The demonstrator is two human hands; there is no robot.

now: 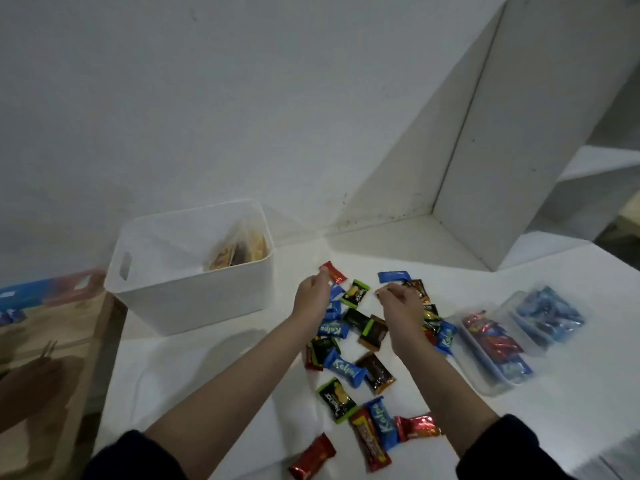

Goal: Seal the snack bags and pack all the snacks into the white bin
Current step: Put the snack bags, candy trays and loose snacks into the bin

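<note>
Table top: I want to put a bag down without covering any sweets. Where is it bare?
Bare table lies between the white bin and the left forearm, and near the shelf unit. Crowded: loose sweets in the centre, clear bags right.

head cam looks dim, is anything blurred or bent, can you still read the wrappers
Head view: dim, flat light with soft shadows beside the white bin; wide-angle bending tilts the shelf unit; the left edge is smeared; blue wrappers read "Kelpe"; the left hand and right hand look slightly soft.
</note>
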